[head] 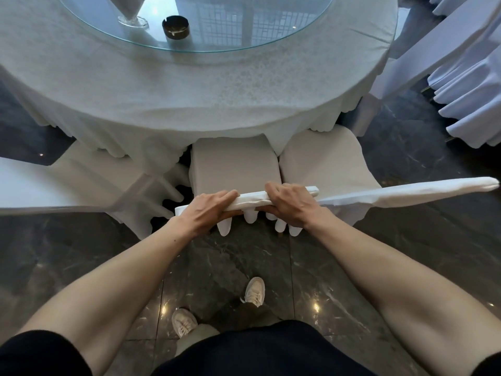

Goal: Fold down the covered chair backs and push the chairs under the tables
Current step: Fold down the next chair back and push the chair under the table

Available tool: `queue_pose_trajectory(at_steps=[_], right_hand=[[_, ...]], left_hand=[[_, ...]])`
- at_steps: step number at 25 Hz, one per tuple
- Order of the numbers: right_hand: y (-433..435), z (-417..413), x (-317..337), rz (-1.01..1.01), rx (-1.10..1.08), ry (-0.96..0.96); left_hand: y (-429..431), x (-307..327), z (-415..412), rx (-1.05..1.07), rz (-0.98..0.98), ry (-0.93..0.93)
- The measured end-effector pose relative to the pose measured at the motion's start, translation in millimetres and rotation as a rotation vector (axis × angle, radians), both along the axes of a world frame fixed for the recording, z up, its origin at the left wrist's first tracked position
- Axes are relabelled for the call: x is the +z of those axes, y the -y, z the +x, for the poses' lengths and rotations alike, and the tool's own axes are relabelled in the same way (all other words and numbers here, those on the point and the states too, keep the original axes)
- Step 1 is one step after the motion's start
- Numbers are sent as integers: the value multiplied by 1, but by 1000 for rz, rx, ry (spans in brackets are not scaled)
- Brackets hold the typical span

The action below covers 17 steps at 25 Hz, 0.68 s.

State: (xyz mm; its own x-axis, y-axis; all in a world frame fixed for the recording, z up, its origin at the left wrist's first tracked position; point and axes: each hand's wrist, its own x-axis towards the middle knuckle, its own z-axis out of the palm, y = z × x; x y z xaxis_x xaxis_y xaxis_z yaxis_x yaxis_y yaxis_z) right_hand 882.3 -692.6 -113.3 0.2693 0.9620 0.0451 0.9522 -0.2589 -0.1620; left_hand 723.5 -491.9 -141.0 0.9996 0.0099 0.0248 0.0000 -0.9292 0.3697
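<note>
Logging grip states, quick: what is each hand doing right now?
Left hand: closed on the chair back, near its left end.
Right hand: closed on the same chair back, near its right end.

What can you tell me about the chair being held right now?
The chair wears a white fabric cover with a scalloped hem hanging behind. Its flat seat points at the round table, front edge tucked beneath the hanging tablecloth. Both hands grip the top of its back: left hand, right hand. Similar covered chairs stand close on either side.
</note>
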Motion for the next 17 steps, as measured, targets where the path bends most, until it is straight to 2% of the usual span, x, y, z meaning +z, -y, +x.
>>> queue_pose_trajectory(at_steps=[6, 17], right_hand=[[21, -4, -2, 36, 24, 25], [28, -10, 5, -32, 33, 47]], left_hand=[[22, -5, -9, -10, -14, 30], [33, -3, -12, -25, -16, 66]])
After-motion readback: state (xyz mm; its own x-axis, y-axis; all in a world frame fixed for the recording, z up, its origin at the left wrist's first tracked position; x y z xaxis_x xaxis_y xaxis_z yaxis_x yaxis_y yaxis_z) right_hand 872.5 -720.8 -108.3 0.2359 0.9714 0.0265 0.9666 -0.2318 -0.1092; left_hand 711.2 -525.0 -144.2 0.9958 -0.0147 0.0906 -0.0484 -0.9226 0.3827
